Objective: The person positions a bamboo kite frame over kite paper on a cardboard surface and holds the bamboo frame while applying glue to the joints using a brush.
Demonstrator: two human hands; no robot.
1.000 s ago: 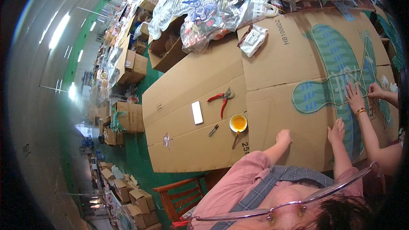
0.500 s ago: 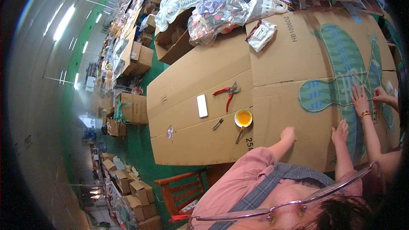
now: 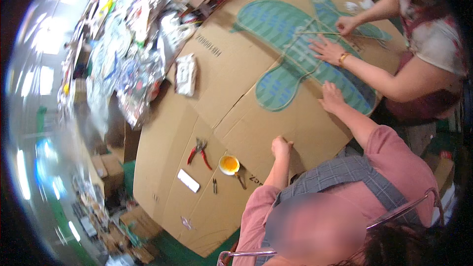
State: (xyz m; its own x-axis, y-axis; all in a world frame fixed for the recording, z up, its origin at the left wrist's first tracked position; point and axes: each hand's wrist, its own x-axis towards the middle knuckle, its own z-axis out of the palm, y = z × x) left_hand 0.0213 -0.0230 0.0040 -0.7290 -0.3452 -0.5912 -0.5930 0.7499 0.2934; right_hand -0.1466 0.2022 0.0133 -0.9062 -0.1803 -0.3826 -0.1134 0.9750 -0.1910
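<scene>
My left hand [image 3: 282, 148] is curled into a fist on the brown cardboard [image 3: 236, 133]; whatever may be inside it is hidden. My right hand [image 3: 332, 97] lies with fingers spread at the edge of a large flat green shape [image 3: 276, 88], which has leaf patterns, blue marks and a pale cord-like outline. Across the shape, a co-worker's flat hand [image 3: 327, 51] presses on its middle. That person's other hand [image 3: 346, 25] is closed at the end of thin pale strands [image 3: 320, 32] running over the shape.
To the left on the cardboard lie red-handled pruning shears [image 3: 199, 152], a white phone-like slab [image 3: 188, 181], small snips [image 3: 215, 186] and a white cup of orange stuff [image 3: 229, 164]. A white packet [image 3: 185, 75] sits farther back, beside heaped plastic-wrapped goods [image 3: 133, 64].
My view has turned right, so the whole scene is shifted and tilted, and more of the co-worker shows. My left hand stays a fist; my right hand stays at the green shape's edge.
</scene>
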